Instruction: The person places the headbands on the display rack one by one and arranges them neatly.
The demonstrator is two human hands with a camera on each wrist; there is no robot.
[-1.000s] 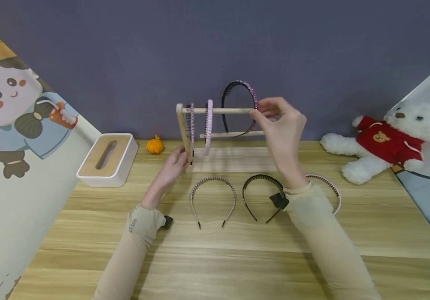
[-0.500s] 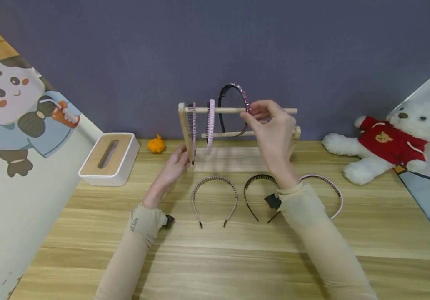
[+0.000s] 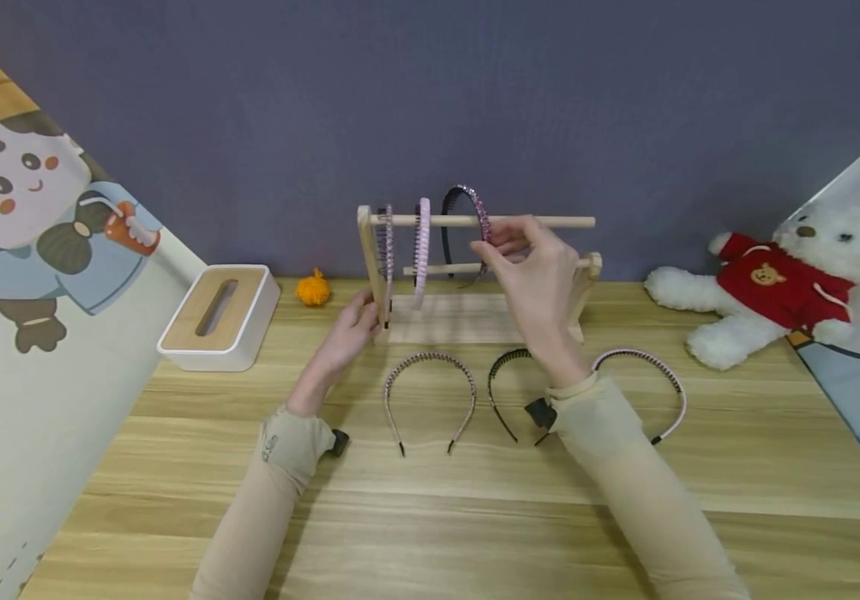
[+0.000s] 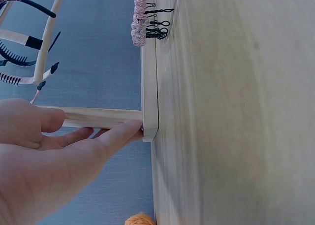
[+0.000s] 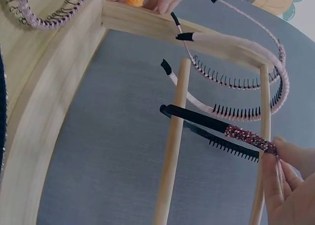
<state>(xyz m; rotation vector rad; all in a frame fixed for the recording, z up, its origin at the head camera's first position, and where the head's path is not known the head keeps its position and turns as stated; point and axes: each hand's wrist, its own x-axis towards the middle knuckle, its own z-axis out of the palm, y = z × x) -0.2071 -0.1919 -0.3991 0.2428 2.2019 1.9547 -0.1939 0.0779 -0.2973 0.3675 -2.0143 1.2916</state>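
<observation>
My right hand pinches a black toothed headband with red and pink glitter between thumb and fingers. That headband sits around the upper rod of a wooden rack, its arch above the rod. In the right wrist view its dark ends reach the lower rod. A beaded headband and a pale pink wrapped headband hang further left on the rods. My left hand holds the rack's left upright low down, near the base; some of its fingers are hidden behind the wood.
On the table before the rack lie a beaded headband, a black headband partly behind the right wrist, and a pink headband. A tissue box and an orange object stand left; a white teddy bear sits right.
My right hand has moved left along the upper rod with the glitter headband and lowered it slightly. The left hand stays at the upright.
</observation>
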